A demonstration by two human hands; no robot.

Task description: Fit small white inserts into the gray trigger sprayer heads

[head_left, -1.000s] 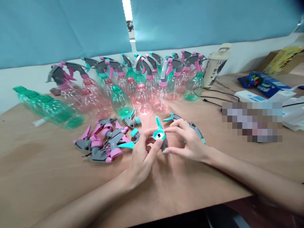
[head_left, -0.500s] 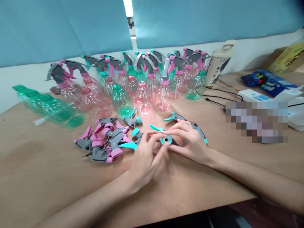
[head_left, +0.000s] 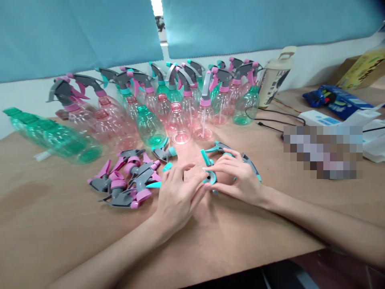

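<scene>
My right hand (head_left: 239, 176) has its fingers closed round a teal-and-grey trigger spray head (head_left: 211, 178). The open end of its teal collar faces me, and its teal trigger points up and away. The thumb and index finger of my left hand (head_left: 177, 192) pinch the near left side of that collar. Whether a small part sits between those fingertips I cannot make out. Close to my left hand lie a loose teal-and-grey spray head (head_left: 165, 153) and a heap of pink-and-grey spray heads (head_left: 141, 176). Another teal-and-grey spray head (head_left: 252, 165) lies behind my right hand.
Behind my hands stand several clear pink bottles (head_left: 179, 126) and green bottles (head_left: 151, 128), many fitted with spray heads. Green bottles (head_left: 72, 140) lie at the left. A tumbler (head_left: 275, 80), a black cable (head_left: 270, 125), a blue packet (head_left: 345, 103) and a white box (head_left: 320, 120) are at the right.
The held spray head has turned, so its trigger now points more upward and its collar is tilted. My left hand has shifted slightly left and its fingers are straighter. The view has moved a little.
</scene>
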